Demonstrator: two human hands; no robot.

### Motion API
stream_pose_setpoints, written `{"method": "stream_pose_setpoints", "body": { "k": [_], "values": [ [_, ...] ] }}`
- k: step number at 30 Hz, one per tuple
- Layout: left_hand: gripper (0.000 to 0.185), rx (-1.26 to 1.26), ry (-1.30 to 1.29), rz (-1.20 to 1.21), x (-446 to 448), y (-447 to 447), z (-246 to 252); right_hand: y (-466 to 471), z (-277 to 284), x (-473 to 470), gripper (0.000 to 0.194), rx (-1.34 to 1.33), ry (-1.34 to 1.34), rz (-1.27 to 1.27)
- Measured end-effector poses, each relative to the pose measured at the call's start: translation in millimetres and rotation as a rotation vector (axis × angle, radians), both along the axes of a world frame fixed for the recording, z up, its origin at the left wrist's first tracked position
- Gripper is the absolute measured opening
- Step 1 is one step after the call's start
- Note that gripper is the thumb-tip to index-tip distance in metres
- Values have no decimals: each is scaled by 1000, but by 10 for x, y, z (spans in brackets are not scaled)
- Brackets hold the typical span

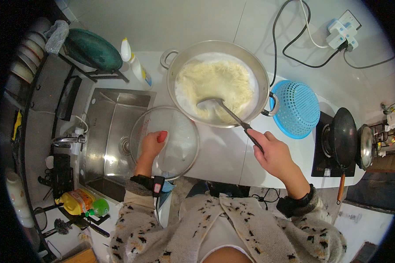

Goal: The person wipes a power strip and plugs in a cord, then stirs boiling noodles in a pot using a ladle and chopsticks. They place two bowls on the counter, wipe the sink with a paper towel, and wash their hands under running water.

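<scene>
A wide two-handled metal pot [270, 70] stands on the counter before me, with pale noodles [217, 77] in white, foamy liquid. My right hand [272, 154] grips the dark handle of a ladle or spatula [232, 113], whose head rests partly sunk in the noodles near the pot's front side. With my left hand [153, 144] I hold a glass lid [181, 148] by its red knob. The lid is left of the pot's front, overlapping the right edge of the sink in view. Whether the lid touches the counter cannot be told.
To the left is a steel sink [108, 131] with a faucet [67, 140]. A spray bottle [140, 70] stands behind it. Right of the pot lies an upturned blue plastic colander [298, 107], then a wok [344, 138] at the cooktop [319, 164]. Cords hang from a wall adapter [342, 34].
</scene>
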State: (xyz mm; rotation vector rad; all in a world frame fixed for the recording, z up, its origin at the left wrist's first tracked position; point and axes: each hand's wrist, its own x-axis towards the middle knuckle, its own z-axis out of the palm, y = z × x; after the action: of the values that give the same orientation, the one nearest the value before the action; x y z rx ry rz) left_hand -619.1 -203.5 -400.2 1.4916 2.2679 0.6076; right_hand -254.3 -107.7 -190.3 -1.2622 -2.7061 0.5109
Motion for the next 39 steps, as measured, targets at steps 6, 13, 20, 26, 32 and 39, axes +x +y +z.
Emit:
{"method": "stream_pose_setpoints", "body": {
  "k": [6, 13, 20, 26, 32, 39],
  "values": [
    [34, 16, 8, 3, -28, 9, -138, 32, -142, -233, 47, 86, 7, 48],
    [42, 11, 37, -7, -13, 0, -115, 184, -257, -401, 45, 116, 53, 88],
    [44, 170, 45, 119, 50, -7, 78, 390, -231, -488, 42, 40, 279, 60],
    [35, 355, -65, 119, 331, 18, 499, 661, 24, -238, 38, 4, 493, -37],
    [32, 437, -339, 99, 706, 169, 645, 867, -83, -43, 35, -10, 472, -146],
    [31, 419, -292, 80, 735, 105, 509, 952, -384, 2, 35, -25, 390, -238]
  ]
}}
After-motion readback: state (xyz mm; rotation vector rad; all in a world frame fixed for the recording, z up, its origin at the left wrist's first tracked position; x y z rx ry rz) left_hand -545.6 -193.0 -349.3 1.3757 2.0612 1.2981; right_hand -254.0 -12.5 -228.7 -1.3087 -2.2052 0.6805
